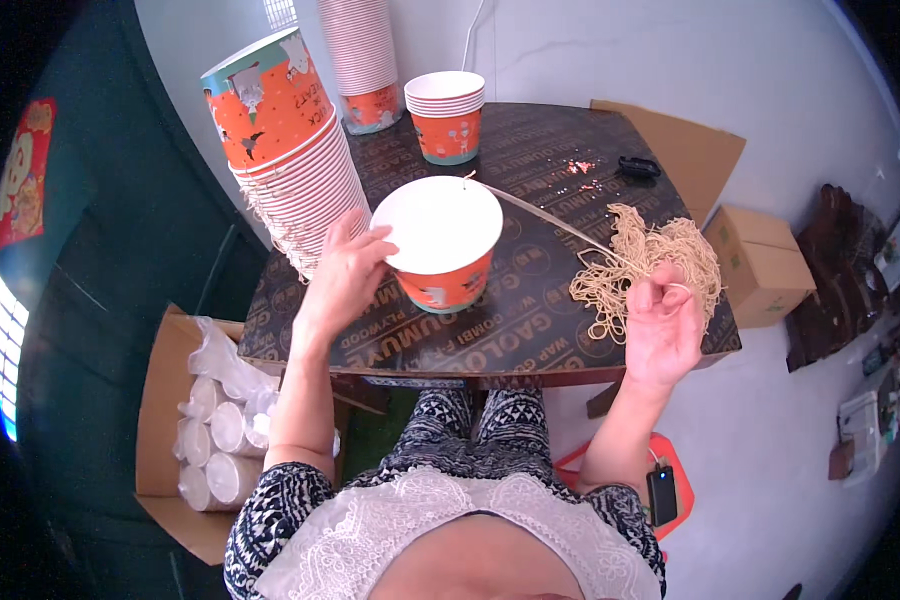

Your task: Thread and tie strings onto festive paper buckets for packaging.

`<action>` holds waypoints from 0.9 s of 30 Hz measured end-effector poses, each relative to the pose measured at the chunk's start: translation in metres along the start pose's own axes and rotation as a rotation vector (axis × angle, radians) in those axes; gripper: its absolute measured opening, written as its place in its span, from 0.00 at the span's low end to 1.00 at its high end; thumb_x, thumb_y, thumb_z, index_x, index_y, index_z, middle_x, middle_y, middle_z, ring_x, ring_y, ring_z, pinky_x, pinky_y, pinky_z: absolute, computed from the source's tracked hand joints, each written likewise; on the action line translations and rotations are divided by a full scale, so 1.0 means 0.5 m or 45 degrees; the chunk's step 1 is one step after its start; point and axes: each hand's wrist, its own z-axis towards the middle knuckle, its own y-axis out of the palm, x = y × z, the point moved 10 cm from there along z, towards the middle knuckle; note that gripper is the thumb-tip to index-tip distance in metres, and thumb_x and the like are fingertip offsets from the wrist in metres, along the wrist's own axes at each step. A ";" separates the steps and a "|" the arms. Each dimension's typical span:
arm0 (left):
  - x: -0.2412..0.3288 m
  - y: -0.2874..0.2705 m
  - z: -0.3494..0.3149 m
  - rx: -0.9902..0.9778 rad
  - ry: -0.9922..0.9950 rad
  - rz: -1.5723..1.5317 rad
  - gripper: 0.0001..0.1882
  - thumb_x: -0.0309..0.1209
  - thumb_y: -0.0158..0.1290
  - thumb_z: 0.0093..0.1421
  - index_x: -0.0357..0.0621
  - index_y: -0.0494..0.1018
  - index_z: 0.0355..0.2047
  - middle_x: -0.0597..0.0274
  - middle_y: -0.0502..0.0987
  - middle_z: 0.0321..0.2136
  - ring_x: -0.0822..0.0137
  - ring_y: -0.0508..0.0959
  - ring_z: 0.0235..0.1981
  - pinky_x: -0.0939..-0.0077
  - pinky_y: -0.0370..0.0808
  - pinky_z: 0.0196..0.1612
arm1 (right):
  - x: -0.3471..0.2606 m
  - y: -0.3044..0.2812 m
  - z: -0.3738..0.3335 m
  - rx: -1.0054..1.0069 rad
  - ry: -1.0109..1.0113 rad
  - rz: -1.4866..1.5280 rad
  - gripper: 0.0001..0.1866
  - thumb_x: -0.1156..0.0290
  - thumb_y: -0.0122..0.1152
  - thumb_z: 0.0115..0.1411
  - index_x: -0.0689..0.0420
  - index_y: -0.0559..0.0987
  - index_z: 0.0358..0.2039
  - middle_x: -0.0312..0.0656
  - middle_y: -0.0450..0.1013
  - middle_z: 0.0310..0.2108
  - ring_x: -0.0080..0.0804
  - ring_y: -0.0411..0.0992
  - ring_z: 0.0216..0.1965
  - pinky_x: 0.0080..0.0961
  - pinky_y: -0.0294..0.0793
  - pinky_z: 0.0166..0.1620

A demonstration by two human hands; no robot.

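Observation:
A white-mouthed orange paper bucket (pixel 444 283) with a green base and printed figures stands upright on the dark table. My left hand (pixel 342 277) grips its rim at the left side. A thin beige cord (pixel 545 217) comes from a small hole at the bucket's far rim and runs right, toward the tangled pile. My right hand (pixel 662 335) is raised over the near edge of the pile, its fingertips pinched on a piece of cord. The heap of loose beige cords (pixel 675 250) lies on the table's right side, partly behind that hand.
Left of the bucket leans a tall stack of paper buckets (pixel 295 190) with cords hanging off it. Behind stand another tall stack (pixel 358 45) and a short stack (pixel 448 120). A black object (pixel 638 167) lies far right. A carton (pixel 155 430) of wrapped white cups sits lower left.

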 end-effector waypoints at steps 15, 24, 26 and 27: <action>0.221 -0.050 -0.057 0.839 0.214 -0.754 0.15 0.11 0.51 0.52 0.33 0.72 0.41 0.47 0.76 0.37 0.48 0.77 0.41 0.61 0.75 0.45 | 0.146 0.149 -0.074 -0.313 0.149 -1.006 0.40 0.43 0.30 0.72 0.74 0.72 0.53 0.53 0.68 0.53 0.38 0.68 0.51 0.32 0.65 0.55; 0.185 0.122 -0.112 0.310 -0.405 -1.579 0.09 0.24 0.50 0.67 0.34 0.72 0.45 0.65 0.77 0.26 0.79 0.74 0.24 0.83 0.73 0.26 | 0.156 0.194 -0.107 -0.541 -0.191 -1.730 0.29 0.53 0.44 0.70 0.68 0.72 0.55 0.54 0.68 0.53 0.52 0.66 0.54 0.44 0.63 0.59; 0.181 0.135 -0.119 0.211 -0.414 -1.648 0.11 0.27 0.51 0.67 0.33 0.71 0.47 0.65 0.77 0.29 0.79 0.75 0.27 0.83 0.74 0.30 | 0.169 0.217 -0.115 -0.646 -0.224 -1.908 0.27 0.56 0.49 0.67 0.67 0.72 0.56 0.54 0.67 0.53 0.53 0.65 0.54 0.47 0.63 0.58; 0.184 0.146 -0.119 0.163 -0.435 -1.795 0.12 0.28 0.52 0.67 0.32 0.71 0.47 0.65 0.78 0.30 0.79 0.76 0.29 0.83 0.75 0.33 | 0.174 0.226 -0.120 -0.689 -0.255 -1.916 0.26 0.59 0.54 0.64 0.66 0.72 0.55 0.53 0.67 0.53 0.55 0.64 0.54 0.48 0.63 0.57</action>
